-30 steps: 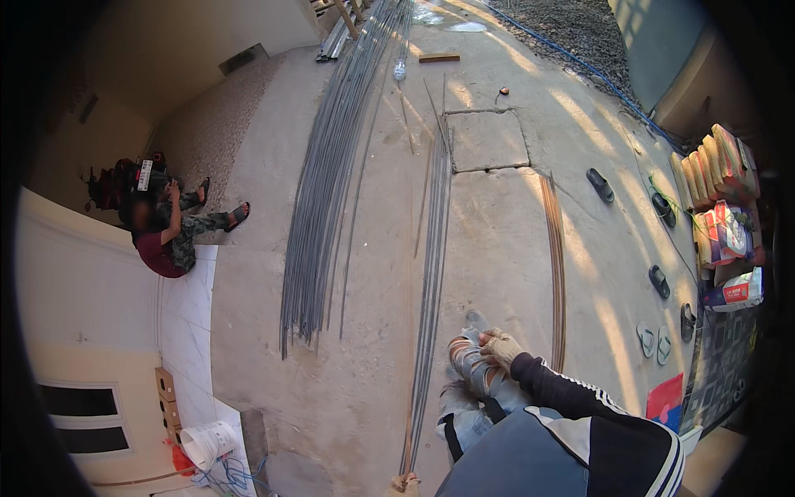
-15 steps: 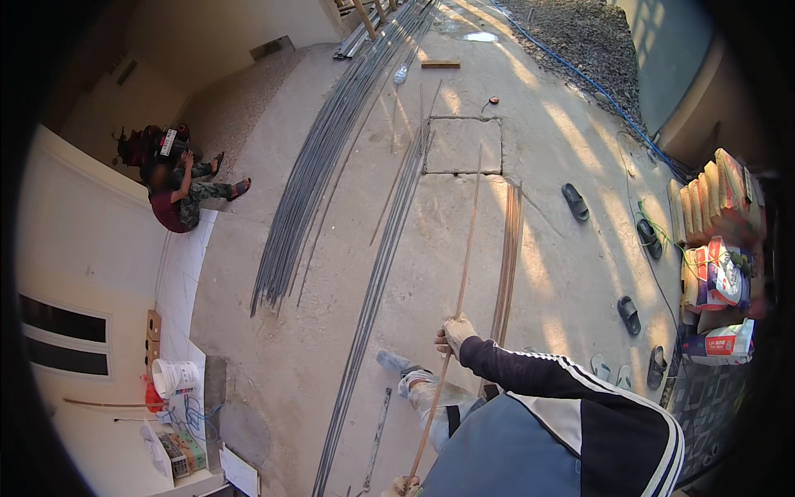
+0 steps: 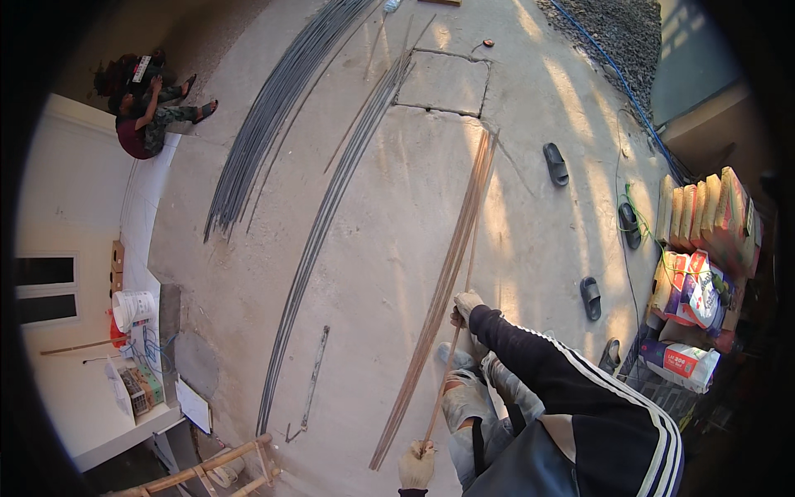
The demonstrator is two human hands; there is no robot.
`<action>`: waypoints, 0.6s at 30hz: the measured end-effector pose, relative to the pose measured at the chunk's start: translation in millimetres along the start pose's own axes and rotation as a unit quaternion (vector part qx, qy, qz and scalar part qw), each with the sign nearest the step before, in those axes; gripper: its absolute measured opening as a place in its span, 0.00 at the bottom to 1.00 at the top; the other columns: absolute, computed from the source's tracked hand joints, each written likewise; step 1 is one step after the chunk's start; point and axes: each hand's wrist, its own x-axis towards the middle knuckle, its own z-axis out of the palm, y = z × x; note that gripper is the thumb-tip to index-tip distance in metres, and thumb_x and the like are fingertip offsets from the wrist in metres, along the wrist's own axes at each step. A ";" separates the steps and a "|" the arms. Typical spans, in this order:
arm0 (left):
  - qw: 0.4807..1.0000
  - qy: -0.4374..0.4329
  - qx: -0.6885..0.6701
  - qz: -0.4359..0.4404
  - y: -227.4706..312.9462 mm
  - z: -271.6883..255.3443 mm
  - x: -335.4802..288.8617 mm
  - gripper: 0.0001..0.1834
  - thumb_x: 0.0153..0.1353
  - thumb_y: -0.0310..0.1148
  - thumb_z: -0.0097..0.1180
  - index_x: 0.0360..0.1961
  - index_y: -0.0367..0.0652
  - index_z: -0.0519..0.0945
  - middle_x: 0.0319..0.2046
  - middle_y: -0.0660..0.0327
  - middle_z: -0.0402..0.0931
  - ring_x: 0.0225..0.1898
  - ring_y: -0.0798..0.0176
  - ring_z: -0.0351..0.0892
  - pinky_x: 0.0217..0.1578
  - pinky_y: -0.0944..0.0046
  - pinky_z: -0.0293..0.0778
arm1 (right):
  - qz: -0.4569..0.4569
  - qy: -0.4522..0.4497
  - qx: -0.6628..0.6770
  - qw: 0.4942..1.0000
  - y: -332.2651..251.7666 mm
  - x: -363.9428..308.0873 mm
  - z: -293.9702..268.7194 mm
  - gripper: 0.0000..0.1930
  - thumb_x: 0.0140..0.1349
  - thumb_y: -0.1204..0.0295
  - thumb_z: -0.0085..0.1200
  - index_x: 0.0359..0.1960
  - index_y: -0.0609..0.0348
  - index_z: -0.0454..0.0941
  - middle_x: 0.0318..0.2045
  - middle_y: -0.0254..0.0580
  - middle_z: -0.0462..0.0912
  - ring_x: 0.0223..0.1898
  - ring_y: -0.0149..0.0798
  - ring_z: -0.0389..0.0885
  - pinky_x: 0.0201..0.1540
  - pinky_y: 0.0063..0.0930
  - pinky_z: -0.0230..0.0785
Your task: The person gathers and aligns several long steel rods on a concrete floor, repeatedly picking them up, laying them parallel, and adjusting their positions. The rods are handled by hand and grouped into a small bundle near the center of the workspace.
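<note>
Both my hands wear pale work gloves and grip one long, thin, reddish-brown steel rod (image 3: 445,377). My right hand (image 3: 468,306) is closed around it farther along, in front of my knees. My left hand (image 3: 416,465) is closed on it near its lower end. The rod runs away from me along the right side of a narrow bundle of similar reddish-brown rods (image 3: 431,319) on the concrete. I cannot tell whether its far end touches them.
Left of these lie a row of grey rods (image 3: 319,224) and a large grey rod bundle (image 3: 277,108). A dirty metal bar (image 3: 315,377) lies nearer. Black sandals (image 3: 556,164) and stacked sacks (image 3: 700,211) are right. A person (image 3: 142,124) sits far left; a wooden ladder-like frame (image 3: 195,476) is lower left.
The held rod has moved right, from the gap between the bundles to the brown bundle's right side. My left hand shows more fully. The whole view has shifted.
</note>
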 end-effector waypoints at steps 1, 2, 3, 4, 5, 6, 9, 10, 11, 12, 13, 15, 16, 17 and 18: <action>1.000 -0.003 -0.001 0.015 -4.9 12.9 19.9 0.13 0.65 0.41 0.65 0.36 0.41 0.84 0.23 0.53 0.82 0.25 0.58 0.80 0.30 0.57 0.73 | -0.033 -0.014 -0.038 0.999 -5.3 19.0 -5.3 0.07 0.71 0.61 0.52 0.37 0.47 0.72 0.24 0.38 0.79 0.23 0.48 0.82 0.33 0.57 0.82; 1.000 -0.005 -0.009 0.021 -10.8 30.1 39.3 0.14 0.65 0.43 0.65 0.35 0.42 0.84 0.23 0.52 0.82 0.26 0.53 0.82 0.30 0.55 0.74 | -0.042 0.011 -0.070 0.997 -13.0 38.6 -7.1 0.07 0.71 0.62 0.52 0.37 0.47 0.72 0.23 0.38 0.78 0.23 0.48 0.81 0.32 0.56 0.81; 1.000 -0.007 -0.014 0.021 -18.1 47.0 58.2 0.15 0.65 0.45 0.65 0.35 0.43 0.83 0.24 0.51 0.82 0.27 0.48 0.83 0.30 0.53 0.75 | -0.041 0.037 -0.093 0.994 -19.9 56.8 -7.5 0.06 0.71 0.63 0.52 0.37 0.47 0.71 0.23 0.37 0.77 0.23 0.47 0.80 0.32 0.55 0.81; 1.000 -0.006 -0.023 0.011 -26.9 61.5 79.9 0.15 0.65 0.45 0.64 0.34 0.43 0.83 0.24 0.51 0.82 0.27 0.48 0.83 0.30 0.53 0.75 | -0.056 0.031 -0.097 0.993 -26.8 72.4 -10.8 0.06 0.70 0.64 0.52 0.36 0.47 0.70 0.22 0.37 0.75 0.23 0.47 0.80 0.31 0.54 0.80; 0.999 -0.010 -0.036 -0.009 -34.7 78.0 103.5 0.15 0.65 0.45 0.64 0.34 0.43 0.82 0.23 0.51 0.81 0.26 0.48 0.83 0.30 0.52 0.75 | -0.055 0.018 -0.079 0.995 -34.4 87.5 -13.1 0.06 0.69 0.65 0.53 0.35 0.47 0.69 0.21 0.36 0.73 0.22 0.47 0.79 0.31 0.53 0.79; 0.999 -0.015 -0.036 0.000 -42.1 94.9 130.1 0.15 0.65 0.45 0.64 0.33 0.43 0.82 0.24 0.49 0.81 0.27 0.46 0.83 0.30 0.51 0.75 | -0.107 0.092 -0.141 0.980 -36.7 107.5 -5.1 0.18 0.69 0.48 0.55 0.31 0.48 0.76 0.21 0.39 0.79 0.23 0.51 0.83 0.31 0.59 0.81; 0.999 -0.028 -0.015 -0.005 -77.7 138.8 204.7 0.16 0.65 0.46 0.63 0.31 0.44 0.81 0.25 0.46 0.81 0.28 0.40 0.83 0.30 0.48 0.75 | -0.082 0.029 -0.073 0.994 -49.9 159.6 -18.0 0.01 0.69 0.72 0.46 0.38 0.54 0.69 0.23 0.42 0.74 0.24 0.49 0.81 0.32 0.54 0.82; 1.000 -0.021 -0.014 0.017 -90.1 153.7 229.3 0.16 0.66 0.46 0.63 0.31 0.44 0.80 0.25 0.45 0.81 0.29 0.38 0.82 0.30 0.47 0.75 | -0.094 0.066 -0.134 0.984 -53.1 182.7 -19.0 0.03 0.69 0.72 0.46 0.37 0.56 0.70 0.24 0.45 0.75 0.25 0.50 0.82 0.33 0.55 0.82; 0.999 -0.026 -0.014 0.015 -103.4 168.5 251.5 0.16 0.66 0.46 0.62 0.31 0.44 0.80 0.25 0.45 0.80 0.30 0.36 0.82 0.29 0.45 0.74 | -0.102 0.078 -0.181 0.975 -55.4 206.7 -22.0 0.03 0.68 0.73 0.46 0.38 0.57 0.69 0.25 0.46 0.75 0.26 0.51 0.82 0.33 0.55 0.83; 0.999 -0.025 -0.001 0.031 -116.9 183.8 274.2 0.16 0.66 0.46 0.62 0.32 0.44 0.79 0.25 0.45 0.81 0.30 0.36 0.82 0.30 0.43 0.74 | -0.078 0.068 -0.199 0.975 -58.5 229.2 -28.5 0.02 0.68 0.74 0.45 0.37 0.59 0.69 0.25 0.46 0.75 0.26 0.51 0.82 0.32 0.54 0.83; 0.999 -0.032 0.009 0.030 -131.7 196.8 292.4 0.16 0.66 0.45 0.61 0.32 0.44 0.79 0.26 0.45 0.81 0.31 0.35 0.82 0.30 0.42 0.73 | -0.084 0.059 -0.214 0.972 -55.8 251.1 -36.2 0.04 0.68 0.74 0.46 0.34 0.60 0.70 0.25 0.47 0.76 0.29 0.53 0.84 0.32 0.53 0.83; 0.999 -0.025 0.006 0.037 -158.5 220.0 320.3 0.15 0.67 0.44 0.60 0.35 0.43 0.77 0.30 0.44 0.82 0.33 0.35 0.82 0.33 0.39 0.73 | -0.040 0.077 -0.231 0.969 -52.9 288.5 -50.0 0.15 0.68 0.61 0.58 0.31 0.61 0.76 0.28 0.52 0.82 0.29 0.57 0.86 0.31 0.58 0.83; 0.999 -0.030 0.019 0.031 -171.5 228.9 332.4 0.14 0.67 0.43 0.60 0.36 0.43 0.77 0.32 0.45 0.82 0.35 0.35 0.82 0.34 0.40 0.74 | -0.074 0.065 -0.214 0.972 -43.2 304.2 -56.4 0.13 0.68 0.64 0.59 0.33 0.62 0.77 0.31 0.54 0.84 0.35 0.58 0.87 0.34 0.56 0.84; 0.999 -0.036 0.022 0.021 -182.7 236.6 342.6 0.14 0.67 0.43 0.60 0.37 0.43 0.77 0.34 0.46 0.82 0.36 0.36 0.82 0.36 0.40 0.75 | -0.083 0.019 -0.204 0.975 -35.5 315.0 -64.3 0.11 0.69 0.66 0.58 0.34 0.62 0.78 0.32 0.53 0.84 0.39 0.59 0.88 0.38 0.57 0.85; 0.998 -0.032 0.045 0.035 -192.8 244.0 351.4 0.13 0.68 0.42 0.60 0.38 0.43 0.77 0.34 0.47 0.81 0.37 0.37 0.82 0.37 0.41 0.75 | -0.112 -0.053 -0.284 0.951 -29.0 324.3 -69.7 0.10 0.69 0.66 0.57 0.36 0.62 0.77 0.33 0.53 0.84 0.41 0.60 0.87 0.40 0.57 0.84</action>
